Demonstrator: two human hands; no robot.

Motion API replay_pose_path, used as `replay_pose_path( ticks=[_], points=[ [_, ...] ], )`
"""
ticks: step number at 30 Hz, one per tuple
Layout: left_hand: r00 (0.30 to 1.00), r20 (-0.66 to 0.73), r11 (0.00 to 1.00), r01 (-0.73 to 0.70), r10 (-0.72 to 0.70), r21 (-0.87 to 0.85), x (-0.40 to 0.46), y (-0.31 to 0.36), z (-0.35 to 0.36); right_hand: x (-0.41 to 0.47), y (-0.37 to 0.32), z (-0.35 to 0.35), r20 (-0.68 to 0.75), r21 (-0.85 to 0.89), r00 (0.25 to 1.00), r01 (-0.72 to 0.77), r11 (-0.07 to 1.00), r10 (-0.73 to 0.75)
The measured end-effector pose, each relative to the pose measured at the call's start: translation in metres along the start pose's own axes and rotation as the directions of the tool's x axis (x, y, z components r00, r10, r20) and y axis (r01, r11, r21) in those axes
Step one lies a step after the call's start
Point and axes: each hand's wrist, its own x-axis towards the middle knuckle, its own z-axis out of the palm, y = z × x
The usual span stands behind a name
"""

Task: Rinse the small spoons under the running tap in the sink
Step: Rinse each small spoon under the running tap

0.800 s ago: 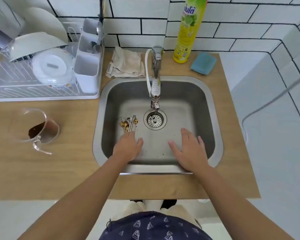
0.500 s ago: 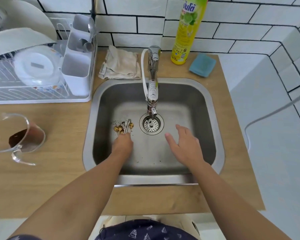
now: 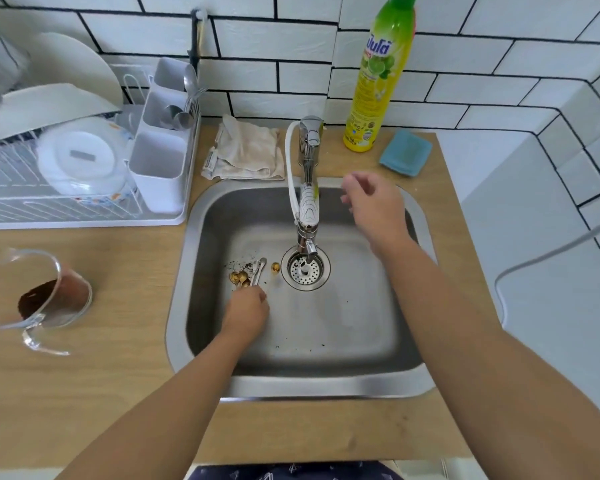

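Observation:
Several small spoons (image 3: pixel 248 276), gold and silver, lie in a bunch on the floor of the steel sink (image 3: pixel 343 386), left of the drain (image 3: pixel 305 268), among dark crumbs. My left hand (image 3: pixel 247 308) reaches down onto their handle ends, its fingers curled round them. Over the sink stands the chrome tap (image 3: pixel 309 188); no water runs from it. My right hand (image 3: pixel 371 202) hovers in the air just right of the tap, fingers loosely bent, holding nothing.
A dish rack (image 3: pixel 84 209) with plates and a cutlery holder stands at the left. A glass jug (image 3: pixel 39 299) with brown liquid sits on the wooden counter. Behind the sink lie a cloth (image 3: pixel 246 150), a yellow dish soap bottle (image 3: pixel 378 77) and a blue sponge (image 3: pixel 406 152).
My right hand has risen from the sink floor and moved up beside the tap. My left hand stays at the spoons' handle ends.

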Motion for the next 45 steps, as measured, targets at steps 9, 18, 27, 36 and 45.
replay_pose_path(
  ticks=[9,18,27,36,45],
  points=[
    [0.996,-0.032,0.975,-0.084,0.079,-0.207,-0.036,-0.004,-0.013,0.051,-0.068,0.041,0.300,0.417,0.903,-0.415,0.809,0.309],
    [0.996,-0.013,0.964,-0.091,0.091,-0.249,-0.039,-0.003,-0.012,0.056,-0.076,0.052,0.205,0.343,0.918,-0.391,0.854,0.338],
    [0.994,0.035,0.970,-0.097,0.108,-0.222,-0.037,-0.001,-0.010,0.058,-0.075,0.051,0.187,0.375,0.927,-0.373,0.849,0.324],
    [0.981,0.129,0.949,-0.101,0.145,-0.298,-0.036,0.004,-0.001,-0.018,0.060,0.033,-0.053,0.293,0.935,-0.321,0.901,0.350],
    [0.968,0.157,0.935,-0.139,0.198,-0.326,-0.034,0.000,0.001,-0.089,0.134,0.068,0.335,0.108,0.877,-0.399,0.911,0.344]
  ],
)
